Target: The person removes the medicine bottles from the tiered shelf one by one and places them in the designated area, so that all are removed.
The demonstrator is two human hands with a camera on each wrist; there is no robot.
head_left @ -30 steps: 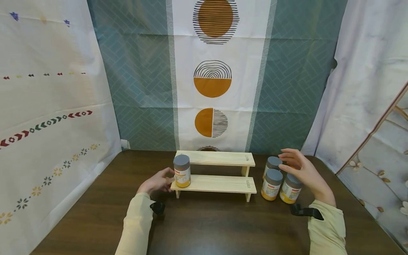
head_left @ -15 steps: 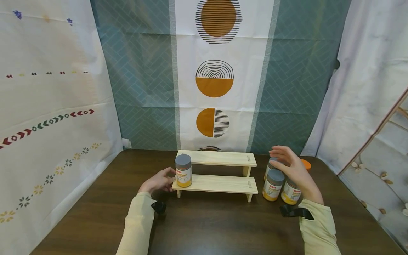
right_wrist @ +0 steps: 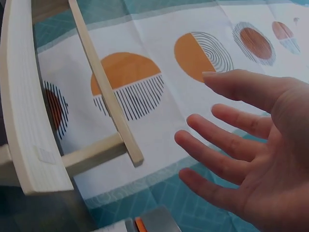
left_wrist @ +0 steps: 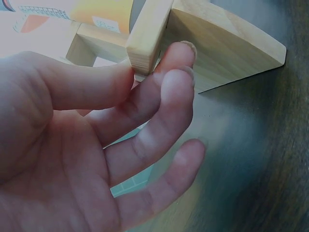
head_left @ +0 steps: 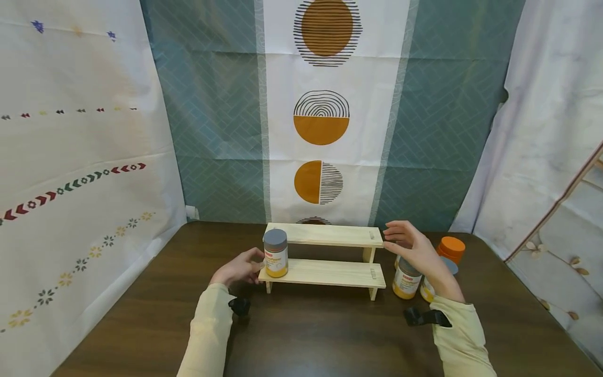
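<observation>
A pale wooden two-step shelf [head_left: 336, 273] stands on the table. My left hand [head_left: 240, 267] pinches the left end of its lower board. In the left wrist view the thumb lies against the board [left_wrist: 147, 41], with curled fingers on its other side. A jar with a grey lid and yellow base [head_left: 276, 256] stands upright on the lower step's left end. My right hand [head_left: 416, 255] hovers near the shelf's right end with nothing in it. Its fingers are spread and relaxed in the right wrist view, apart from the shelf [right_wrist: 36, 111].
Right of the shelf, similar grey-lidded jars [head_left: 406, 280] stand grouped on the table, partly hidden behind the right hand. An orange-lidded container [head_left: 451, 248] is behind them. Patterned cloths [head_left: 216, 115] hang at the back and both sides of the dark wooden table [head_left: 301, 335].
My right hand has moved left from over the grouped jars towards the shelf's right end, uncovering the orange lid. My left hand stays at the shelf's left end.
</observation>
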